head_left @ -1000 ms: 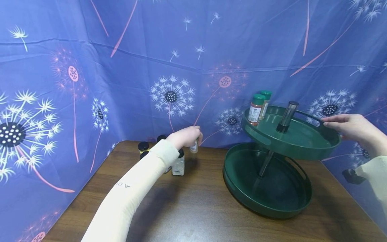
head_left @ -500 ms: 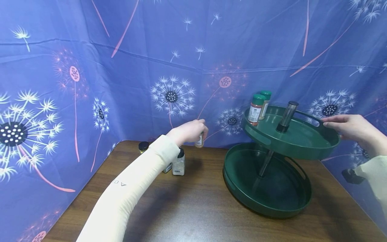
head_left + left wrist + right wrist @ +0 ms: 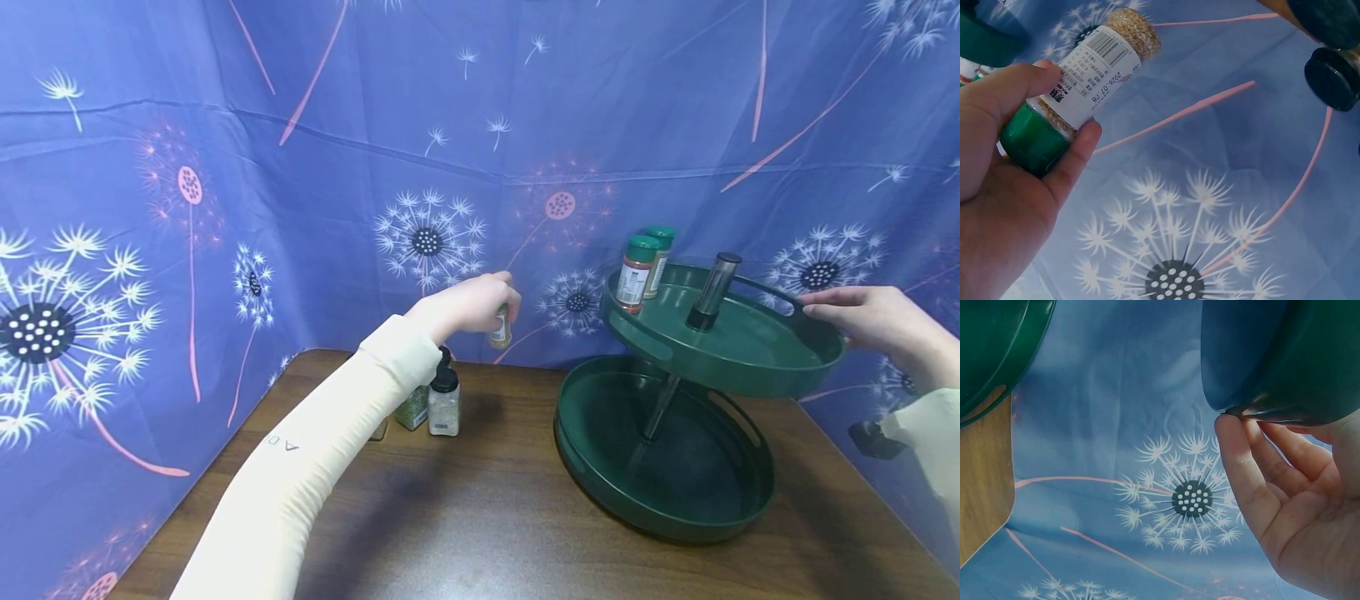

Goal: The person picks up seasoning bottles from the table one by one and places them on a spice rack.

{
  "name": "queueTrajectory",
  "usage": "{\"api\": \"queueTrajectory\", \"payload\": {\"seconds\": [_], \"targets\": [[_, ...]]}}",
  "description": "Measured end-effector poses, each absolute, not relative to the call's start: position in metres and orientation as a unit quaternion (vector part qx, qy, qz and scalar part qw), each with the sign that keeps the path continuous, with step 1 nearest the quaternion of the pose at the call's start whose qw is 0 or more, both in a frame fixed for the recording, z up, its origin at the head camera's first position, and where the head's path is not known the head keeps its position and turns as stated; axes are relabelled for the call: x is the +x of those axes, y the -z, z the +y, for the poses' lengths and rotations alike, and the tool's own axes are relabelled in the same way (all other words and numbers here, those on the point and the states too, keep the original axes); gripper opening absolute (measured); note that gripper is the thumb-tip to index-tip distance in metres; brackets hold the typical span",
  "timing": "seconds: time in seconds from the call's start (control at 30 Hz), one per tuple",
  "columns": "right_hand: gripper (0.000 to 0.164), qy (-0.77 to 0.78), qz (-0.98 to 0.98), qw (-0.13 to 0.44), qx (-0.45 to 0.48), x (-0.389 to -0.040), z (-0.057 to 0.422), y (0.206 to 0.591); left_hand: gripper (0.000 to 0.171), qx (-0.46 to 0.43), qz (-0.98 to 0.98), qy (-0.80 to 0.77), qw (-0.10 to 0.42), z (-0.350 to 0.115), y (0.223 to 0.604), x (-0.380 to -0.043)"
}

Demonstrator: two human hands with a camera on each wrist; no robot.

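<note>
My left hand point(image 3: 476, 302) holds a spice jar point(image 3: 500, 331) in the air by its lid end, against the backdrop. In the left wrist view this jar point(image 3: 1094, 75) has a green lid, a white printed label and tan seed-like grains; thumb and fingers close round it. My right hand point(image 3: 881, 321) grips the right rim of the upper green tray point(image 3: 750, 350) of a two-tier stand. The right wrist view shows its fingers at the tray's edge. Two green-lidded spice jars, one red point(image 3: 634, 279) and one tan point(image 3: 657, 271), stand on the upper tray's left side.
The larger lower tray point(image 3: 675, 521) rests on the wooden table point(image 3: 487, 517), joined to the upper one by a metal post point(image 3: 662, 407). Black-lidded jars, one white point(image 3: 445, 410) and one green point(image 3: 412, 408), stand at the back left, partly behind my left sleeve point(image 3: 322, 442).
My left hand has lifted the spice jar up and slightly right, away from the jars on the table. The right hand and the stand look unmoved.
</note>
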State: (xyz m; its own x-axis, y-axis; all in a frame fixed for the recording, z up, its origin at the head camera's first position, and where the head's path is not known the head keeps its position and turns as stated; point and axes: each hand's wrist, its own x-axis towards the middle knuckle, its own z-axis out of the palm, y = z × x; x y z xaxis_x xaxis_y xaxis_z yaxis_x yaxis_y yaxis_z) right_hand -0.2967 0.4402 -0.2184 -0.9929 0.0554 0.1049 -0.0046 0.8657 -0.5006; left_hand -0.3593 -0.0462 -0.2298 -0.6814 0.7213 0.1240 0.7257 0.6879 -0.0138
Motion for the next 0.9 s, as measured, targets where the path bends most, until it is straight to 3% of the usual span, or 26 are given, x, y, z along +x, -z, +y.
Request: {"api": "queueTrajectory", "payload": {"seconds": [0.47, 0.9], "targets": [[0.083, -0.262, -0.964, 0.054, -0.016, -0.304, 0.449, 0.222, 0.024, -0.413, -0.908, 0.037, 0.058, -0.04, 0.198, -0.347], [0.085, -0.27, -0.962, 0.046, -0.018, -0.305, 0.449, 0.222, 0.024, -0.423, -0.903, 0.018, 0.08, -0.018, 0.166, -0.334]]}}
